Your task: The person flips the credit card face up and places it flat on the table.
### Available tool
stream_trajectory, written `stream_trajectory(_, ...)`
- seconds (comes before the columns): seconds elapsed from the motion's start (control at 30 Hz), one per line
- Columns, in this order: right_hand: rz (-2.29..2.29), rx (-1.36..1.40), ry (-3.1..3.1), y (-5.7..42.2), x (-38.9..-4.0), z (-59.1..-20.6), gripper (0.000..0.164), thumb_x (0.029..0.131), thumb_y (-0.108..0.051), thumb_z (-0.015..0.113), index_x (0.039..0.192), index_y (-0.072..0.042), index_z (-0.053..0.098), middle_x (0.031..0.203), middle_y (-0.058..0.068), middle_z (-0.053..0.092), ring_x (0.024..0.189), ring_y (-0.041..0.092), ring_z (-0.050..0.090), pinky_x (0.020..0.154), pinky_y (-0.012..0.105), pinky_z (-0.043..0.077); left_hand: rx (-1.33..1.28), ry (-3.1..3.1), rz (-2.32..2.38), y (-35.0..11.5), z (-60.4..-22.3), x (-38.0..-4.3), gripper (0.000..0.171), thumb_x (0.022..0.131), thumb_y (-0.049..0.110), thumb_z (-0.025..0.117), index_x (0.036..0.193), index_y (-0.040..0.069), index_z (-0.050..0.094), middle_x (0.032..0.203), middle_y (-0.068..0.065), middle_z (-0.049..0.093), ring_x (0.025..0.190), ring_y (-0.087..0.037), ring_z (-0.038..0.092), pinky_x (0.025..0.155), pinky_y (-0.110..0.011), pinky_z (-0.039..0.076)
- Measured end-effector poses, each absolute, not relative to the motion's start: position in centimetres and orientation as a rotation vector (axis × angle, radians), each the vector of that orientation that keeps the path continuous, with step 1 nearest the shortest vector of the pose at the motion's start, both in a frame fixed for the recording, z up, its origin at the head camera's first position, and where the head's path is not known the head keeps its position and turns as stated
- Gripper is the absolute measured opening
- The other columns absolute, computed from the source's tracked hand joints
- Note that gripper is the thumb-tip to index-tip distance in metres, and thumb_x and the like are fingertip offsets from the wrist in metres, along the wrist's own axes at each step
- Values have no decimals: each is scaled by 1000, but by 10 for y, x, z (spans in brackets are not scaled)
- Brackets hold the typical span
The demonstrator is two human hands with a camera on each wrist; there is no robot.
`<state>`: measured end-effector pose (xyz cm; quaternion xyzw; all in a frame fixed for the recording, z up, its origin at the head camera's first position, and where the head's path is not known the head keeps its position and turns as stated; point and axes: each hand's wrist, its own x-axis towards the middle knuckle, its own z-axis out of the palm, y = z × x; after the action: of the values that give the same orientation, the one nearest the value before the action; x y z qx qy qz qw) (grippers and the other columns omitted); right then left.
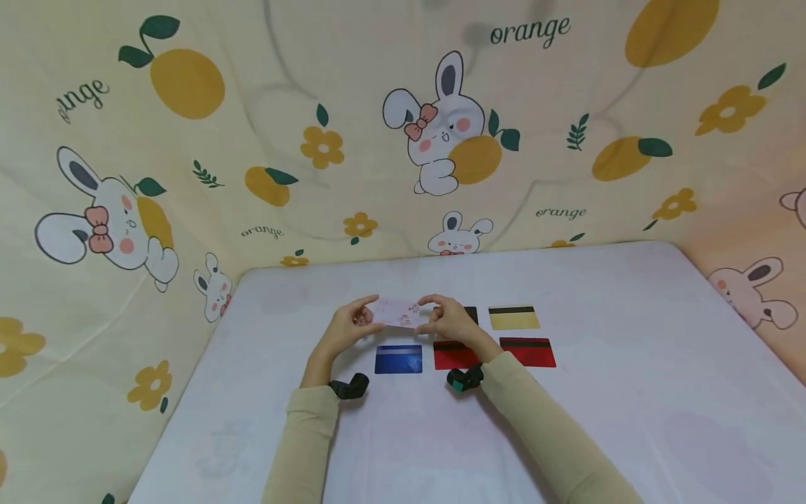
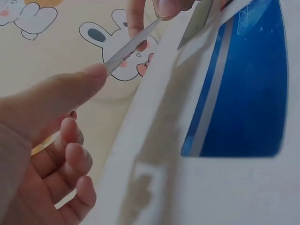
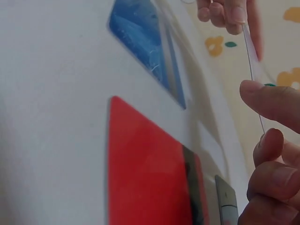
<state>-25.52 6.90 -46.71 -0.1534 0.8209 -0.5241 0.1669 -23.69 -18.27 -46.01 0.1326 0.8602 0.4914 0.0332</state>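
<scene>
A pale pink card [image 1: 397, 313] with a small floral print is raised above the white table, its printed face toward the head camera. My left hand [image 1: 348, 323] pinches its left end between thumb and fingers. At the other end my right hand [image 1: 450, 320] pinches the card likewise. In the left wrist view the card [image 2: 133, 44] appears nearly edge-on; the right wrist view shows it as a thin sliver [image 3: 251, 56]. Below the hands lies a blue card [image 1: 399, 359] with a light stripe. A red card [image 1: 453, 355] lies under the right wrist, partly covered.
Another red card [image 1: 529, 352] lies to the right, with a gold card [image 1: 514, 318] behind it. A dark-striped card [image 1: 471, 315] is mostly hidden by my right hand. A patterned cloth [image 1: 378, 266] with rabbits and oranges rises behind the white table [image 1: 630, 392].
</scene>
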Motion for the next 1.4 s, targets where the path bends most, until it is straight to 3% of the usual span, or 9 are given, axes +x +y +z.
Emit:
stream_trajectory(0.3,-1383,-301,2351,64,-256,-470,59,80,-14,77,133,-10,51,50,-3,44,38,9,39,43,20,35,401,2621,1430,-184,-467,-243,63,79,9,77,136,-3,50,77,-6,57,65,-8,46,56,-17,39)
stream_trajectory(0.6,-1321,-231,2377,59,-257,-469,58,80,-15,77,132,-11,51,50,-1,49,38,10,41,41,19,36,258,2627,1337,-182,-478,-248,63,80,16,78,137,5,53,73,1,54,66,-9,45,60,-20,38)
stream_trajectory(1.03,-1231,-152,2419,55,-260,-471,55,83,-16,74,133,-12,51,50,-1,50,38,9,43,41,18,38,216,2656,1280,-179,-480,-251,62,79,18,78,135,6,55,67,2,58,62,-7,47,67,-22,39)
stream_trajectory(1.4,-1214,-113,2418,50,-261,-471,57,83,-14,74,134,-10,50,49,0,51,38,9,44,40,19,37,132,2675,1264,-175,-482,-248,60,77,19,80,132,8,58,63,7,55,57,-6,46,62,-21,36)
